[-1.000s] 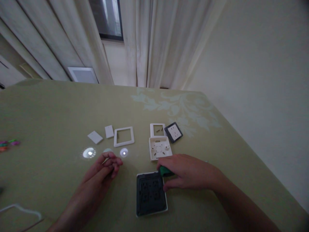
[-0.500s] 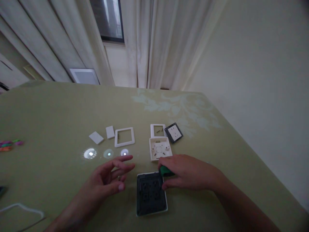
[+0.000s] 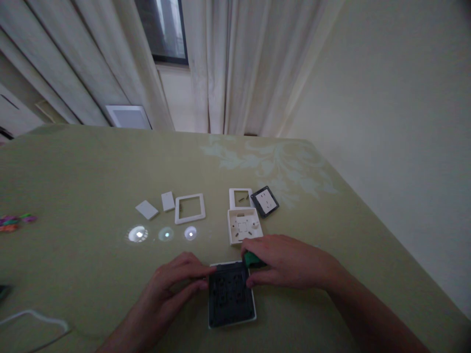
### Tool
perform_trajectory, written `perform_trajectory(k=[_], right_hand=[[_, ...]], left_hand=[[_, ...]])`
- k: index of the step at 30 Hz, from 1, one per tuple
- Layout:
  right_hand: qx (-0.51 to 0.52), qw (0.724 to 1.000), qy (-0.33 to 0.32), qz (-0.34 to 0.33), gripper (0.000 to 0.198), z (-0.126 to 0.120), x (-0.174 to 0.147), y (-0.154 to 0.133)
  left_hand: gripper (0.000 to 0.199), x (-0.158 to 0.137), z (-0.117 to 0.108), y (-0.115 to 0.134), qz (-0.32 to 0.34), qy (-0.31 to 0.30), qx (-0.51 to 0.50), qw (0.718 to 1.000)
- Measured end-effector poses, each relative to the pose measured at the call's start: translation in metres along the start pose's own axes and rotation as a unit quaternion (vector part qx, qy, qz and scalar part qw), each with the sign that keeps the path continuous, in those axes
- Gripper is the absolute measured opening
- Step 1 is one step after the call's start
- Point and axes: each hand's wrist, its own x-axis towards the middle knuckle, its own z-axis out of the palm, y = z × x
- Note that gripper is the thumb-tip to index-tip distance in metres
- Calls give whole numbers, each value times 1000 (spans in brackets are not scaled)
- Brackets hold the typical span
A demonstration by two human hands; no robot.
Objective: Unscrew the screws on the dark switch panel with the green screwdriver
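A dark switch module (image 3: 230, 296) with a white rim lies face down on the green tablecloth (image 3: 73, 171) in front of me. My left hand (image 3: 175, 279) rests at its left edge, fingertips touching the upper left corner. My right hand (image 3: 289, 262) sits at the module's upper right corner and is closed around a green-handled tool (image 3: 251, 260), most of which is hidden under the fingers.
Beyond the hands lie a white back box (image 3: 244, 225), a small white frame (image 3: 240, 197), a dark socket insert (image 3: 264, 201), a white square frame (image 3: 190, 208) and two white rocker plates (image 3: 154, 206). Three light spots (image 3: 166, 234) shine on the cloth. Coloured bits (image 3: 14, 221) lie far left.
My left hand has moved right from the light spots to the switch module's left edge, opening on the way and then settling on it. The right hand has stayed put.
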Motion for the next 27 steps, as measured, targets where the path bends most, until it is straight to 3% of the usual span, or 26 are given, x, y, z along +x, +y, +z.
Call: perform_trajectory(k=[4, 11, 20, 27], right_hand=[[7, 1000, -9, 2, 39, 0, 1, 1], [9, 1000, -9, 11, 40, 0, 0, -1], [5, 1000, -7, 3, 38, -1, 0, -2], [-3, 1000, -1, 0, 39, -1, 0, -1]], left_hand=[[7, -2, 4, -5, 0, 22, 36, 999], [20, -1, 9, -10, 89, 7, 31, 995], [19, -4, 12, -14, 90, -4, 84, 992], [22, -1, 11, 10, 220, -3, 218, 951]])
